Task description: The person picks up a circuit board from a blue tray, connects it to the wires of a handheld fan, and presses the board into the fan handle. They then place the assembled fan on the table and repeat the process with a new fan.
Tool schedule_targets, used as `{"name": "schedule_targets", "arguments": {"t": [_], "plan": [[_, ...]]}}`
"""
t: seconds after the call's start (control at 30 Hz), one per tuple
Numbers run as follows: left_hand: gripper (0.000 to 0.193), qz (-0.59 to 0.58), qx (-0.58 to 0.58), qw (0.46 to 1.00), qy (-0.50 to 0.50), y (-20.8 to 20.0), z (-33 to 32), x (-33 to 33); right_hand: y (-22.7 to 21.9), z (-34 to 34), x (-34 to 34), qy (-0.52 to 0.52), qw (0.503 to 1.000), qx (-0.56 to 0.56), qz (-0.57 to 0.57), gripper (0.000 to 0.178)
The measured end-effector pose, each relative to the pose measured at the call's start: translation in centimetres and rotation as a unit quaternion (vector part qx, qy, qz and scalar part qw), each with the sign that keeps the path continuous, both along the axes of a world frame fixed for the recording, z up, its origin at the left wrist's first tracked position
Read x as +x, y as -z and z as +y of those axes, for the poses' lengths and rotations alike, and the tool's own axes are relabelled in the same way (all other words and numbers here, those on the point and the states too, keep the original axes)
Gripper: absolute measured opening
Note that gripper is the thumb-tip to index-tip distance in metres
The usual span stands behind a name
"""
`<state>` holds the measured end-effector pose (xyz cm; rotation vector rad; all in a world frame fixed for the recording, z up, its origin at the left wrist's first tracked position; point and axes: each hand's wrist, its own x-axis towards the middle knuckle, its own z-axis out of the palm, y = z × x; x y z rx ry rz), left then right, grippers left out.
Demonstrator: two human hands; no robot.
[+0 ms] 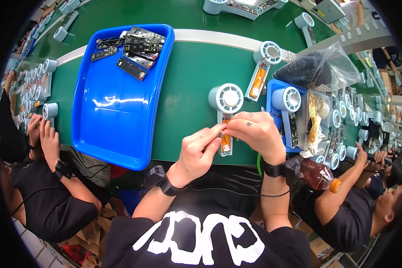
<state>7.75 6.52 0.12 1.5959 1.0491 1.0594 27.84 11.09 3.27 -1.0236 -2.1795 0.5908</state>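
A light-blue handheld fan lies on the green table in front of me, its round head away from me. Its handle is uncovered and shows an orange battery and thin wires. Over the handle, just below the fan head, the fingertips of my left hand and my right hand meet in a pinch. What they pinch is too small and too covered to make out. Beyond my right hand lies a second uncovered fan with an orange battery. A third fan, with a dark circuit board in its handle, rests on a blue tray.
At left a large blue tray holds several circuit boards. On the right are a clear bag of dark material, a box with gloves, a drink bottle and many fans. People work on both sides.
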Motion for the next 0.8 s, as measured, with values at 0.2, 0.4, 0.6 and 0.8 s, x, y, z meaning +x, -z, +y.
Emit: {"name": "schedule_targets", "arguments": {"t": [0.2, 0.4, 0.6, 0.8], "plan": [[0.033, -0.028, 0.002, 0.999, -0.021, 0.5, -0.4, 0.2, -0.2, 0.3, 0.2, -0.023, 0.999, 0.029, -0.016, 0.018], [0.039, -0.214, -0.193, 0.955, -0.067, 0.1, -1.8, -0.3, -2.0, -4.8, -1.8, 0.155, 0.984, -0.067, 0.061, 0.034], [0.041, -0.161, -0.071, 0.984, -0.011, -2.8, -2.6, 0.1, -3.8, -9.0, -5.4, 0.233, 0.954, -0.155, 0.103, 0.054], [0.036, 0.073, 0.069, 0.993, -0.057, -2.2, -1.1, 0.2, -4.7, -7.0, -2.2, 0.277, 0.954, -0.106, 0.045, 0.046]]}}
